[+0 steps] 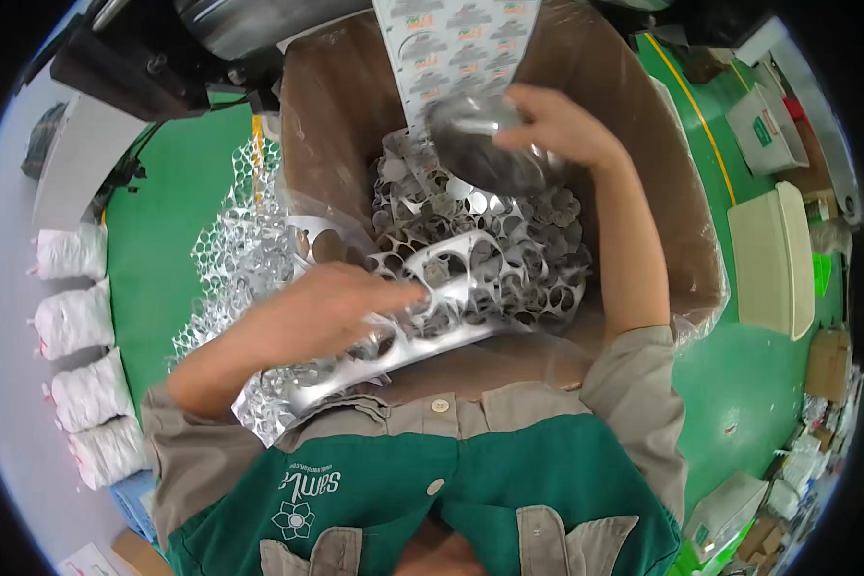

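My right hand (562,125) grips the edge of a dark, shiny metal bowl (480,149), thumb and fingers at its right side. The bowl is tilted above a heap of punched silver foil scrap (547,259) inside a large carton lined with clear plastic (634,125). My left hand (331,307), slightly blurred, reaches over the near left part of the scrap with its fingers stretched out. Under its fingertips lies a silver strip with round holes (451,317). A printed foil sheet (461,48) hangs down into the carton behind the bowl.
More punched foil webbing (230,269) spills over the carton's left side. Black machine parts (144,72) stand at the far left. White wrapped bundles (72,322) line the left wall. A cream bin (773,259) and a white crate (766,130) stand on the green floor at right.
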`<state>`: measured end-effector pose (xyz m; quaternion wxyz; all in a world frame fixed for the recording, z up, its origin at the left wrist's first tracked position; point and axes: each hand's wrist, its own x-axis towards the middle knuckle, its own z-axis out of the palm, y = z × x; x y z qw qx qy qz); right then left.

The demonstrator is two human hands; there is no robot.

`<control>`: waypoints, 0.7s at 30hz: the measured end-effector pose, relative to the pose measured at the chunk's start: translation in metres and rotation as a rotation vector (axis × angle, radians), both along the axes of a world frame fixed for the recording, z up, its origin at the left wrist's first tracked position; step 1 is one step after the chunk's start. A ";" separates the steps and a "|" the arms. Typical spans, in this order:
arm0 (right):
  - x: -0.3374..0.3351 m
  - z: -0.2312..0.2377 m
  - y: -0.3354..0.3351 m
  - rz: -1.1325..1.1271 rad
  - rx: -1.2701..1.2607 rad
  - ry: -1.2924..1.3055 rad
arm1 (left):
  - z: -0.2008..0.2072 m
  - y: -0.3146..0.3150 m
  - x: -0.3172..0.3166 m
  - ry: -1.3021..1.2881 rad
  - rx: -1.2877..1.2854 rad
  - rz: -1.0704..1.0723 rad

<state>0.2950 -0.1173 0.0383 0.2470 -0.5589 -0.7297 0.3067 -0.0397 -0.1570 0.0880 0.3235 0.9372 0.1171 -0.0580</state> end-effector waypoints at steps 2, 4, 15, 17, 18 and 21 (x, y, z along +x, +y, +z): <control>0.005 0.042 -0.017 -0.102 0.072 0.572 | 0.049 0.009 -0.014 -0.215 -0.154 0.301; 0.026 0.054 -0.026 -0.030 0.083 1.131 | 0.078 0.014 -0.043 -0.585 -0.089 0.615; 0.023 -0.161 -0.010 0.043 -0.474 -0.617 | 0.107 0.027 -0.096 -0.857 0.227 1.037; 0.005 -0.113 -0.013 0.176 -0.653 -0.833 | 0.106 0.024 -0.086 -0.761 0.219 0.973; 0.011 -0.103 -0.008 0.086 -0.573 -0.793 | 0.106 0.024 -0.076 -0.781 0.144 0.962; 0.030 -0.035 0.015 -0.061 -0.141 -0.557 | 0.102 0.035 -0.062 -0.822 0.108 0.941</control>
